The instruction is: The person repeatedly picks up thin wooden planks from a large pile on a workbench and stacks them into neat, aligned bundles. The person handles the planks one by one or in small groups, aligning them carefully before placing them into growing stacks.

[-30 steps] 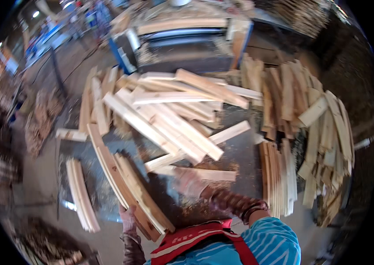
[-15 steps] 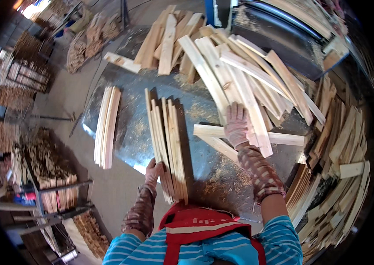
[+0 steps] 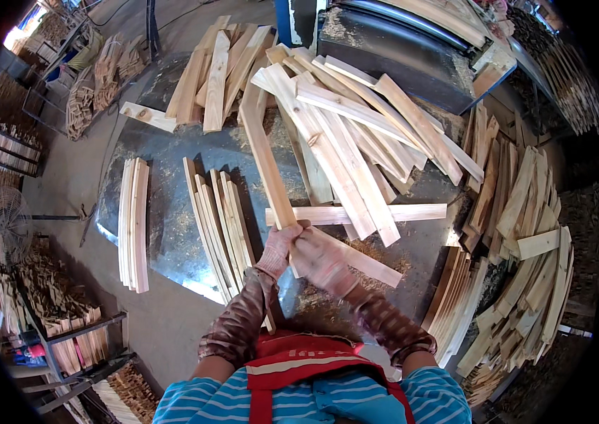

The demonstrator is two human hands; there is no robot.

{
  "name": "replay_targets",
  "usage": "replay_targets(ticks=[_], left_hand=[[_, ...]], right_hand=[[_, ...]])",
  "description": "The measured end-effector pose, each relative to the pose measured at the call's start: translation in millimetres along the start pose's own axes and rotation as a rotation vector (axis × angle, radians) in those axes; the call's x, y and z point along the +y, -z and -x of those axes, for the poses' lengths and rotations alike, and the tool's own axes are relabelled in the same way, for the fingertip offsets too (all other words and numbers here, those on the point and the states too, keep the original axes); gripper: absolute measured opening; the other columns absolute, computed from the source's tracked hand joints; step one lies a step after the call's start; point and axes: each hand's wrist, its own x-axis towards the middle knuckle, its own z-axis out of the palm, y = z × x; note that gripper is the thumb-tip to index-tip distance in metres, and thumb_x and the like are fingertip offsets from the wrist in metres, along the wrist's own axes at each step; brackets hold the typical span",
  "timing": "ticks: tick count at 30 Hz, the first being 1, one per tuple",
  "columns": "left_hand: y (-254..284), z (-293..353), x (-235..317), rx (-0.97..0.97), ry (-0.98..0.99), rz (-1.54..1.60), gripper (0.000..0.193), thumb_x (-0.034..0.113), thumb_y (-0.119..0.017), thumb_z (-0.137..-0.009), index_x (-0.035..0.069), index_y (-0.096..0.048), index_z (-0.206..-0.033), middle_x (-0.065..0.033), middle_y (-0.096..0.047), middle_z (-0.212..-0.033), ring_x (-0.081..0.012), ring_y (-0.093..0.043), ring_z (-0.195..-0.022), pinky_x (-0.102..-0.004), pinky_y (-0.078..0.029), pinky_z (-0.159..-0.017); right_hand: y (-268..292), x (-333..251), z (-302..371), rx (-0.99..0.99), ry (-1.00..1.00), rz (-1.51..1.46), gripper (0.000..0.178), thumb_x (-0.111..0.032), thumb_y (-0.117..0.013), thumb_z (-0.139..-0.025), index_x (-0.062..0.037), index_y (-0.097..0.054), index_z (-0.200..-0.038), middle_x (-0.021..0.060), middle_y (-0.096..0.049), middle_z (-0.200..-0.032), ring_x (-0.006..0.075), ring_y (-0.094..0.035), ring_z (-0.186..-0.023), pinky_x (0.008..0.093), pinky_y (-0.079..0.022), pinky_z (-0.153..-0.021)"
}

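A long pale wooden board [image 3: 269,166] slants toward me, its far end at the pile. My gloved left hand [image 3: 277,249] is closed round its near part. Touching the same board from the right is my gloved right hand [image 3: 324,261], smeared by motion, so its grip does not show. Left of my hands, a group of narrow boards [image 3: 218,222] stands on edge on the dark metal table [image 3: 172,212]. Under and beside the right hand lies a slanting board [image 3: 370,263], and another board [image 3: 412,213] runs crosswise behind it.
A loose heap of boards [image 3: 356,134] covers the table's far side, before a dark machine [image 3: 391,56]. A small bundle of boards [image 3: 134,222] sits at the left edge. More boards [image 3: 525,261] are stacked on the right. A fan [image 3: 6,222] stands far left.
My right hand has come from the heap toward me, and a board now lies between my hands. My left hand has left the upright boards and taken hold of it. The view has shifted right.
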Motion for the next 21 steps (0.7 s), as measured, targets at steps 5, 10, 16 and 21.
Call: replay_targets(ticks=[5, 10, 16, 21], left_hand=[[0, 17, 5, -0.191, 0.077, 0.039, 0.043, 0.018, -0.076, -0.086, -0.006, -0.058, -0.118, -0.0162, -0.069, -0.106, -0.0270, -0.070, -0.090, -0.0422, -0.060, -0.085], [12, 44, 12, -0.066, -0.026, -0.028, 0.038, 0.021, -0.071, -0.087, -0.007, -0.063, -0.112, -0.0159, -0.071, -0.103, -0.0260, -0.071, -0.081, -0.0410, -0.059, -0.080], [59, 72, 16, 0.019, 0.012, -0.164, 0.032, 0.017, -0.074, -0.088, -0.009, -0.066, -0.105, -0.0155, -0.072, -0.094, -0.0233, -0.069, -0.075, -0.0373, -0.058, -0.071], [114, 104, 15, 0.239, -0.060, -0.366, 0.028, 0.009, -0.071, -0.088, 0.000, -0.064, -0.114, -0.0099, -0.072, -0.095, -0.0162, -0.066, -0.073, -0.0317, -0.056, -0.068]], right_hand=[[31, 144, -1, 0.460, -0.528, 0.889, 0.094, -0.051, -0.064, -0.091, -0.0055, -0.018, -0.159, 0.0241, -0.031, -0.160, 0.0372, -0.031, -0.147, 0.0477, -0.025, -0.122], [80, 144, -9, 0.284, -0.922, 0.207, 0.071, -0.049, -0.069, -0.083, -0.0050, -0.058, -0.137, 0.0246, -0.065, -0.125, 0.0358, -0.059, -0.122, 0.0434, -0.046, -0.104], [73, 103, -7, 0.574, -0.590, -0.331, 0.039, -0.018, -0.068, -0.090, -0.0007, -0.064, -0.125, 0.0153, -0.071, -0.098, 0.0327, -0.065, -0.090, 0.0351, -0.051, -0.085], [24, 100, -44, 0.381, -0.604, 0.330, 0.093, -0.036, -0.073, -0.084, -0.0057, -0.024, -0.157, 0.0272, -0.052, -0.141, 0.0416, -0.054, -0.125, 0.0493, -0.042, -0.106]])
